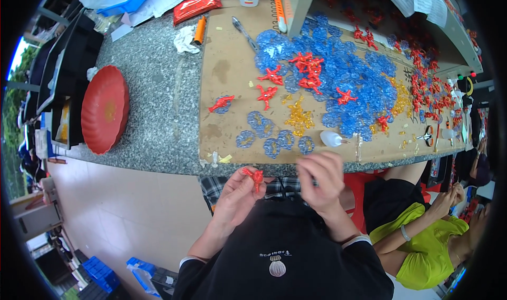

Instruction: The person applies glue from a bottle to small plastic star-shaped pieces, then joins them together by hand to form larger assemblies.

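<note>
My left hand [236, 197] pinches a small red plastic figure [255, 178] with spread limbs, just in front of the table edge. To its right, my right hand [325, 181] is raised at the edge with its fingers curled toward the thumb; anything held between the fingertips is too small to make out. Beyond the hands, several blue translucent rings [271, 148] lie separately on the brown board. A red figure [221, 104] rests on a blue ring at the left. Small yellow translucent pieces [299, 118] form a little heap, and a white squeeze bottle [331, 138] lies near my right hand.
A large pile of blue rings [354, 83] covers the board's [227, 51] middle, with red figures [306, 67] on top. A red scalloped bowl [104, 109] stands on the granite table at left. Scissors [426, 136] lie right. A person in a yellow-green top [430, 247] sits at right.
</note>
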A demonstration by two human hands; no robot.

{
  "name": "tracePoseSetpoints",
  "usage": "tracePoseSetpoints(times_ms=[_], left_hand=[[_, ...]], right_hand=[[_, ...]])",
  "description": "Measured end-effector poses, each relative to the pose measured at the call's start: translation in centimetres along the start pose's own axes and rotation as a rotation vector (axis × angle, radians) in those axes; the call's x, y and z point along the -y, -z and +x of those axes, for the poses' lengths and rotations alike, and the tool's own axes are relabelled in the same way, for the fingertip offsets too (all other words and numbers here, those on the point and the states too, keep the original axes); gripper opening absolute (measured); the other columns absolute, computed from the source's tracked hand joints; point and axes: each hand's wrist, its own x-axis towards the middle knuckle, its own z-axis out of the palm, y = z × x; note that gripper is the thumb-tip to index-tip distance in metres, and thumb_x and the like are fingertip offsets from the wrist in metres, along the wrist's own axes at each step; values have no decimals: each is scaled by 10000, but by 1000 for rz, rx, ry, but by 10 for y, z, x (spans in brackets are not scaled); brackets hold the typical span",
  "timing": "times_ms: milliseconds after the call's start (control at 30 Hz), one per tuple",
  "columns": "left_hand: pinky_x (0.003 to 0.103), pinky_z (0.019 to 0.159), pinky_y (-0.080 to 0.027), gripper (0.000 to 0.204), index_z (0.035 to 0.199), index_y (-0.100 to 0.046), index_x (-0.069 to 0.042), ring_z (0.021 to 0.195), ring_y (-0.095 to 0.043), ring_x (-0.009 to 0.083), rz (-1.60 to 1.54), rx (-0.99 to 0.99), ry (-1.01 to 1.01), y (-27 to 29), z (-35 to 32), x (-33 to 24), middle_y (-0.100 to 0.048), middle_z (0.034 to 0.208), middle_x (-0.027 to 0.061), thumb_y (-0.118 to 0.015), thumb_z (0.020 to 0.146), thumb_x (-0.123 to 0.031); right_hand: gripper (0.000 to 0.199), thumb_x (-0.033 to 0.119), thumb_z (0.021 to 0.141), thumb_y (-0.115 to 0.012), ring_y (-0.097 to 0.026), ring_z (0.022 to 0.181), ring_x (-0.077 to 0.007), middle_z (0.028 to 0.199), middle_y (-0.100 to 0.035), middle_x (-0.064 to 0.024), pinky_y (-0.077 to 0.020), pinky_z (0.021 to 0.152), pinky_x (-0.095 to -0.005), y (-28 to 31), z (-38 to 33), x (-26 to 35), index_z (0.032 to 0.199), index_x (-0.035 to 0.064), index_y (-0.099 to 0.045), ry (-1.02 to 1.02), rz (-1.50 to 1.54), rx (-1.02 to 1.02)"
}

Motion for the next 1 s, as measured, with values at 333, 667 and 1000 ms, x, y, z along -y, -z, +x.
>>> tracePoseSetpoints(times_ms=[333, 667, 1000], left_hand=[[262, 707, -420, 190, 1071, -559, -62, 829, -549, 151, -3, -4, -158, 16, -4, -24, -599, 942, 54, -578, 896, -133], [253, 708, -450, 201, 1067, -553, -58, 821, -576, 136, 26, 2, -163, 14, 4, -33, -601, 944, 46, -592, 891, -147], [294, 730, -456, 178, 1085, -552, -88, 831, -568, 176, 24, 34, -181, 18, 8, -34, -601, 945, 50, -548, 912, -130]], right_hand=[[228, 98, 754, -649, -545, 844, -267, 837, -626, -92, -399, 732, -372, -78, 74, 9, 971, 35, -622, -98, -175, 414], [178, 85, 731, -672, -541, 866, -302, 845, -593, -126, -410, 801, -409, -89, 83, 6, 892, 25, -625, -50, -157, 497], [208, 87, 704, -694, -538, 916, -308, 839, -571, -119, -405, 802, -404, -91, 91, 4, 868, 34, -579, -77, -45, 699]])
